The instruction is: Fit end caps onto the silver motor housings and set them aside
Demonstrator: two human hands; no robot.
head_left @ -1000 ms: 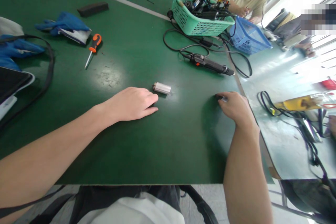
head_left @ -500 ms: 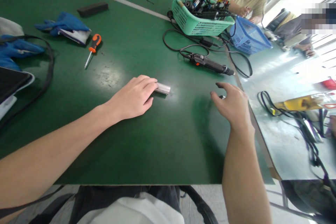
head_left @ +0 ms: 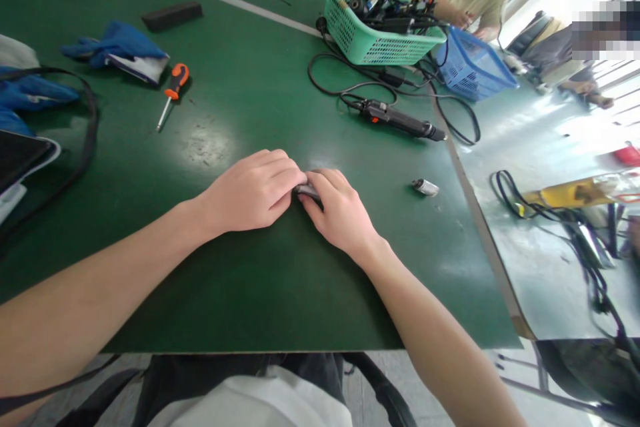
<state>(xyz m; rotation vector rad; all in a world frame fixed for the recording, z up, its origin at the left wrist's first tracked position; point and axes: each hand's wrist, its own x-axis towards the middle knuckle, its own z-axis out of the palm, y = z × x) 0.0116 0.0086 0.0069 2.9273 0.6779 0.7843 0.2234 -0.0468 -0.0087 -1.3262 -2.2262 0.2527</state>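
Observation:
My left hand [head_left: 257, 190] and my right hand [head_left: 343, 210] meet over the green table, fingertips close together. Between them is a small silvery metal piece [head_left: 309, 191], gripped from both ends and mostly covered by the fingers. To the right of my right hand lies a short silver cylinder with a dark end [head_left: 426, 187], touched by neither hand. Farther back rests a black electric screwdriver [head_left: 400, 120] with its cable. An orange-and-black screwdriver [head_left: 173, 95] lies to the left, beyond my left hand.
Blue work gloves [head_left: 117, 50] and a dark block [head_left: 173, 15] lie at the back left. A green basket [head_left: 380, 47] of tools and cables stands at the back beside a blue basket [head_left: 475, 73]. Other people sit at the far right. A yellow item [head_left: 565, 195] lies on the adjoining table.
My right hand has come left from beside the small cylinder, leaving it on the table, and has closed on the metal piece at my left hand.

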